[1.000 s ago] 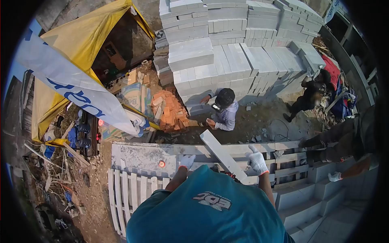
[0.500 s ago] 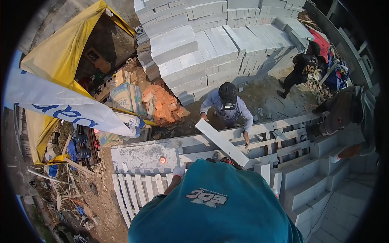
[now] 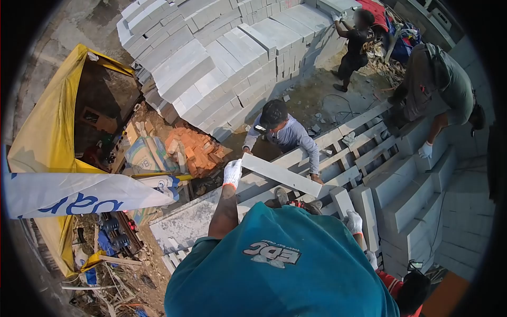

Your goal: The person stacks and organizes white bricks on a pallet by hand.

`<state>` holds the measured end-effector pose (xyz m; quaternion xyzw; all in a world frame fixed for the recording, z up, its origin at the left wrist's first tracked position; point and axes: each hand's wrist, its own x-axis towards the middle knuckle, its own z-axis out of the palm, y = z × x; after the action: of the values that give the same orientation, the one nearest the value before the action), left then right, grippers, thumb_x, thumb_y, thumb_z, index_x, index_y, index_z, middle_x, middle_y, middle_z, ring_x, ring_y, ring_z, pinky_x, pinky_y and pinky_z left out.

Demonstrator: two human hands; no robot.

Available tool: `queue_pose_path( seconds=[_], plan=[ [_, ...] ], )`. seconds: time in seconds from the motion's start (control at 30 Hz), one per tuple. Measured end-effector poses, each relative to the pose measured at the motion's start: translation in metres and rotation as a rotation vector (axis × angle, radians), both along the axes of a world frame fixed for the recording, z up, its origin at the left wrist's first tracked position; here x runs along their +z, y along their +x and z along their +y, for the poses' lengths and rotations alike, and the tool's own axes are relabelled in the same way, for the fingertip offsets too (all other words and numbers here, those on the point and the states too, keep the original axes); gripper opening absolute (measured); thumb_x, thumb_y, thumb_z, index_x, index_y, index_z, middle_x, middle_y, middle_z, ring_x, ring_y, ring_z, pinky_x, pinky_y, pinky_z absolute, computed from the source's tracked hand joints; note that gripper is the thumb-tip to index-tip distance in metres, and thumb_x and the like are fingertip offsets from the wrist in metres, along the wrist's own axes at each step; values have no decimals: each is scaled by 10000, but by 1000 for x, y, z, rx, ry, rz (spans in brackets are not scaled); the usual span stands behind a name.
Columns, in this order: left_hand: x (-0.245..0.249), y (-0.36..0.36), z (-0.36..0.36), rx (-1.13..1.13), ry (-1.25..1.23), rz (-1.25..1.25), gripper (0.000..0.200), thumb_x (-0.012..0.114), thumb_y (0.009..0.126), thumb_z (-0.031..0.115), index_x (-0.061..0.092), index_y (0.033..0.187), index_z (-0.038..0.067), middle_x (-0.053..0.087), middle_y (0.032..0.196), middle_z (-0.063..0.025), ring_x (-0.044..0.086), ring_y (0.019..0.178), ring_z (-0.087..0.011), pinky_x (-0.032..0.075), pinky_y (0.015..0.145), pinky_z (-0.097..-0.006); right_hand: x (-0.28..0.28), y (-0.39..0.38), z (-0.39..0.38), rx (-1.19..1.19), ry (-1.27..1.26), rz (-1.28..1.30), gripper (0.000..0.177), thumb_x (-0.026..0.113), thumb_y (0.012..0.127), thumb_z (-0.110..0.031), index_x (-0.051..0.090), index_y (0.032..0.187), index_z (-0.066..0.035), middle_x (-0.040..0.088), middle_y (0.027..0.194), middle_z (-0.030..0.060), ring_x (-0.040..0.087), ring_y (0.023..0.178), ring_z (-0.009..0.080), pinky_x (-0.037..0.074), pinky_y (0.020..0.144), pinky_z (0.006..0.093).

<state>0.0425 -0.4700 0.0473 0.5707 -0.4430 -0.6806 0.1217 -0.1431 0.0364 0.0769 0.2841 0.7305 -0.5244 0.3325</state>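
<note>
My left hand (image 3: pixel 232 173), in a white glove, is beside the left end of a long pale block (image 3: pixel 282 174); its fingers look extended, and whether they touch the block is unclear. A co-worker in a grey-blue top (image 3: pixel 288 132) has both hands at the block's ends. To the right, my right hand (image 3: pixel 353 222), also gloved, is by the upper part of another pale block (image 3: pixel 343 203), fingers apart. White slats and boards lie beneath.
Stacked pale blocks (image 3: pixel 222 68) fill the top. Block steps (image 3: pixel 406 195) rise at right, near a bending person (image 3: pixel 441 84). Another person (image 3: pixel 354 50) stands at upper right; one in red (image 3: pixel 393 285) is lower right. Orange bricks (image 3: pixel 193 150) and a yellow tent (image 3: pixel 47 127) are left.
My left hand has risen from the boards to the block's left end. My right hand has come into clear view. The co-worker's right-side hand now touches the block, and a person in red has appeared.
</note>
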Motion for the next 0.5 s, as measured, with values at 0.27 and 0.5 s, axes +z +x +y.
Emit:
queue_pose_path(
  seconds=[0.27, 0.5],
  plan=[
    [-109, 77, 42, -213, -95, -373, 419, 636, 838, 401, 674, 977, 7, 682, 892, -153, 633, 865, -241, 476, 771, -346, 2, 7, 11, 223, 209, 89, 248, 552, 859, -261, 572, 794, -23, 548, 594, 88, 559, 517, 195, 449, 496, 340],
    [-98, 183, 118, -670, -250, -696, 633, 469, 840, 516, 639, 1028, -64, 611, 1068, -289, 574, 1060, -405, 448, 890, -413, -64, -20, 45, 1252, 618, 615, 294, 559, 853, -270, 605, 886, 18, 598, 725, 123, 590, 610, 196, 474, 563, 368]
  ],
)
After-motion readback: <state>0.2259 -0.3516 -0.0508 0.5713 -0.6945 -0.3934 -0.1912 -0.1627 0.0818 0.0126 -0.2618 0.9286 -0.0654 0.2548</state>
